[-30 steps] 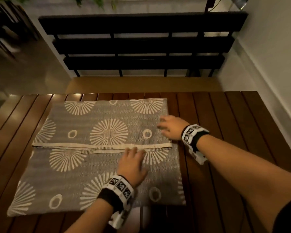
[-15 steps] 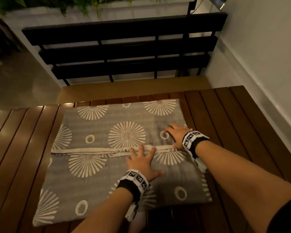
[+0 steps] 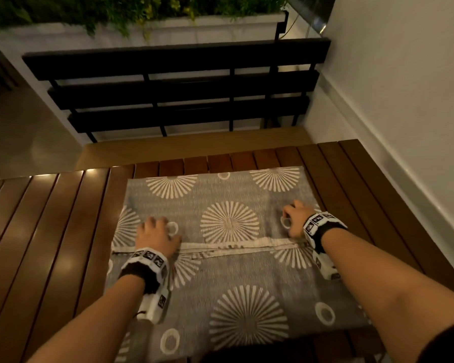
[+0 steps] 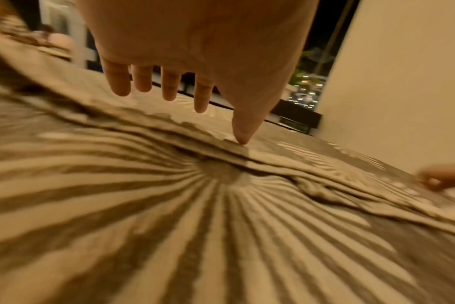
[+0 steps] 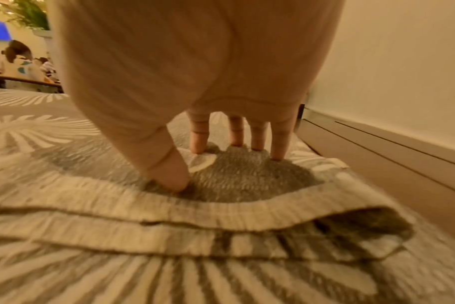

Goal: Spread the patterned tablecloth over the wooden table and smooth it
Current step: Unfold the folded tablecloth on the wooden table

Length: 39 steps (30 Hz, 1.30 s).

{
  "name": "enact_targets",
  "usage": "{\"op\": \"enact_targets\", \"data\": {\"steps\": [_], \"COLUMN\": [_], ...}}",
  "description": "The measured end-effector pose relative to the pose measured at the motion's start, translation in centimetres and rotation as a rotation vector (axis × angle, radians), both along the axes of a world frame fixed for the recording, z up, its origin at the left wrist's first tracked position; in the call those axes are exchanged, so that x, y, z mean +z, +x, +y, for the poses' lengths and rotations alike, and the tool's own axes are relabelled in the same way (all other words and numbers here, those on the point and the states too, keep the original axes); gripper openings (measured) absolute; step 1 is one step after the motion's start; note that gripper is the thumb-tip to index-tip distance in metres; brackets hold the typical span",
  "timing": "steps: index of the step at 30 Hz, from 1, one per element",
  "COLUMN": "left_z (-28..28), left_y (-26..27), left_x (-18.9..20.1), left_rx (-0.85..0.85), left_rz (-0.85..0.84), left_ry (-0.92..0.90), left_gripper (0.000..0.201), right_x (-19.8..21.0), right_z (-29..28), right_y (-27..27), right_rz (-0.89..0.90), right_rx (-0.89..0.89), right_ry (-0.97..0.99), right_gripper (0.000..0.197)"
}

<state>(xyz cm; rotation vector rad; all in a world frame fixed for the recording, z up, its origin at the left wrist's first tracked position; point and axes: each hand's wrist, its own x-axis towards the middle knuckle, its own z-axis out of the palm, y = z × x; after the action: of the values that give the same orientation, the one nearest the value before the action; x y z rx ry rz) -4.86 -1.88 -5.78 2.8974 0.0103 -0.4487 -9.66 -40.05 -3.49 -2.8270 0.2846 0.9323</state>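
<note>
The grey tablecloth with white starburst prints lies folded on the wooden slat table. Its far flap ends in a pale hem running across the middle. My left hand rests on the flap's left part just beyond the hem. In the left wrist view its fingers are spread and straight, and the thumb tip touches the cloth. My right hand sits near the flap's right edge. Its fingertips and thumb press down on the cloth behind the hem, whose corner lifts slightly.
A dark slatted bench stands beyond the table's far edge, with a planter of greenery above it. A white wall runs close along the table's right side. Bare slats lie to the right of the cloth.
My left hand has slid left along the hem from the middle to the flap's left part. The right hand stays near the right edge. My head view has shifted.
</note>
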Motion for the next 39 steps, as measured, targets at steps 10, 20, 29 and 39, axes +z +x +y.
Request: {"op": "enact_targets", "data": {"steps": [10,20,29,39], "left_z": [3.9,3.4,5.2,3.6], "left_y": [1.3,2.9,2.9,-0.4], "left_x": [-0.6,0.7,0.3,-0.3], "left_rx": [0.238,0.420,0.383,0.455], "left_rz": [0.076,0.071,0.186,0.307], "left_ry": [0.050,0.072,-0.302,-0.519], "left_gripper": [0.084,0.097,0.067,0.039], "right_x": [-0.7,0.0,0.5,-0.1], "right_z": [0.1,0.6,1.5,3.3], "right_y": [-1.1,-2.3,-1.9,-2.1], "right_rz": [-0.103,-0.184,-0.077,-0.129], "right_rx": [-0.058,-0.592,-0.663,-0.789], "right_ry": [-0.001,0.002,0.142,0.457], "right_gripper": [0.050,0.109,0.053,0.063]}}
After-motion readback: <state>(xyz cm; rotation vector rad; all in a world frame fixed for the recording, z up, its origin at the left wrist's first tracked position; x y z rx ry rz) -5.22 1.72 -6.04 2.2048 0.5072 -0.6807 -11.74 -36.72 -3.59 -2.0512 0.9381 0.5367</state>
